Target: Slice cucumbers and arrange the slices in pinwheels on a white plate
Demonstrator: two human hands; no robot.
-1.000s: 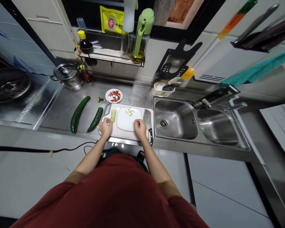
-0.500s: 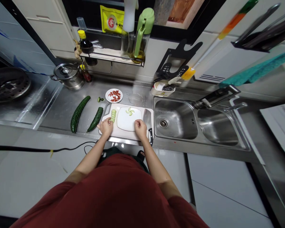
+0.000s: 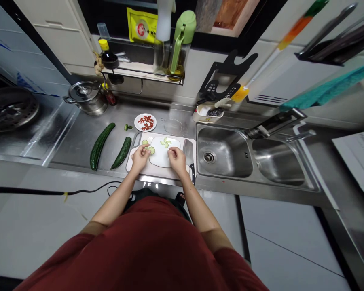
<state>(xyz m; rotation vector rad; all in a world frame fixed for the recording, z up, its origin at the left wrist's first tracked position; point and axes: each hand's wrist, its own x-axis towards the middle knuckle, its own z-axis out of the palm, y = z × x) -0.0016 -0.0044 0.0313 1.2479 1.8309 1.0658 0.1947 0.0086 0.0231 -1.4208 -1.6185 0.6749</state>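
Observation:
My left hand (image 3: 140, 157) pinches a round cucumber slice (image 3: 151, 150) over the left edge of a white plate (image 3: 161, 160). Behind that hand, other cucumber slices (image 3: 144, 142) show in part on the cutting board (image 3: 136, 171). My right hand (image 3: 177, 159) is closed, thumb and fingertips together, above the plate's right side; whatever it may hold is too small to make out. Thin cucumber pieces (image 3: 166, 142) lie fanned out near the plate's far rim. On the board's right side rests a knife (image 3: 188, 150) with a black handle.
Left of the board lie a long cucumber (image 3: 100, 147) and a shorter cut one (image 3: 121, 152). Behind the board stands a small plate (image 3: 145, 129) of chopped red pieces. A lidded pot (image 3: 86, 98) is at the back left. To the right is a double sink (image 3: 227, 155).
My left hand has moved from the row of slices right and away from me toward the plate, with a slice in its fingers. My right hand has shifted slightly left and away from me.

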